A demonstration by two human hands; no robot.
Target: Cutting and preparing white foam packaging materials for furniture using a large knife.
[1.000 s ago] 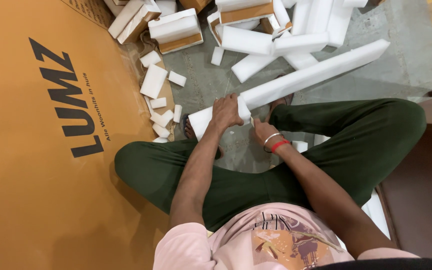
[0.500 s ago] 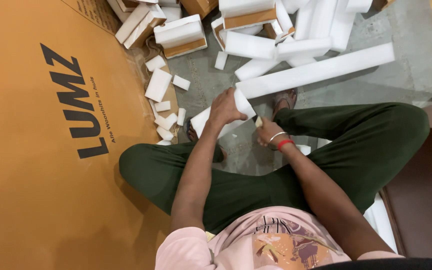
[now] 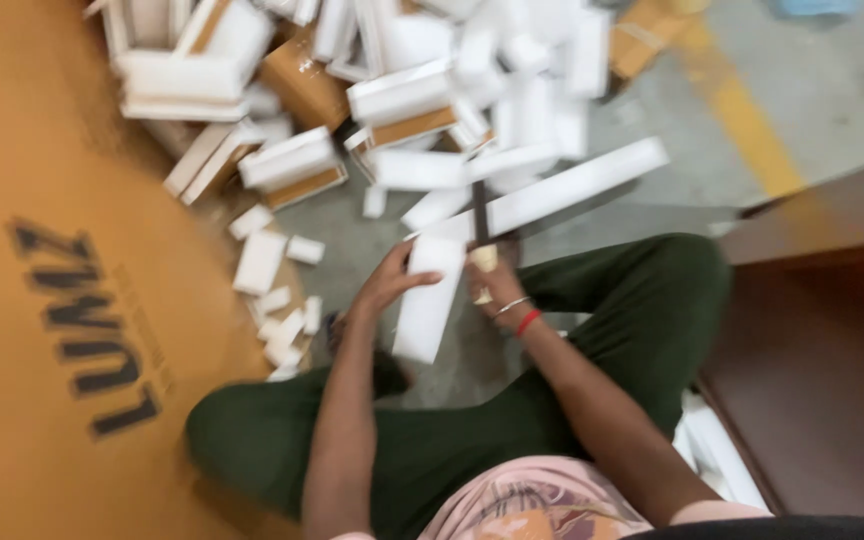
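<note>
While the person is sitting cross-legged on the floor [image 3: 832,90], the left hand [image 3: 389,283] is clamping its fingers round the upper end of a white foam block [image 3: 428,300], holding it upright just above the lap. Right of the block, the right hand [image 3: 492,285] is closing on a dark-bladed knife [image 3: 479,215], blade pointing up. Judging by looks, the foam is light, stiff and crumbly; gripping its flat sides seems safest.

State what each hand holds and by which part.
Left hand grips the white foam block near its upper end. Right hand holds a knife by its handle.
</note>
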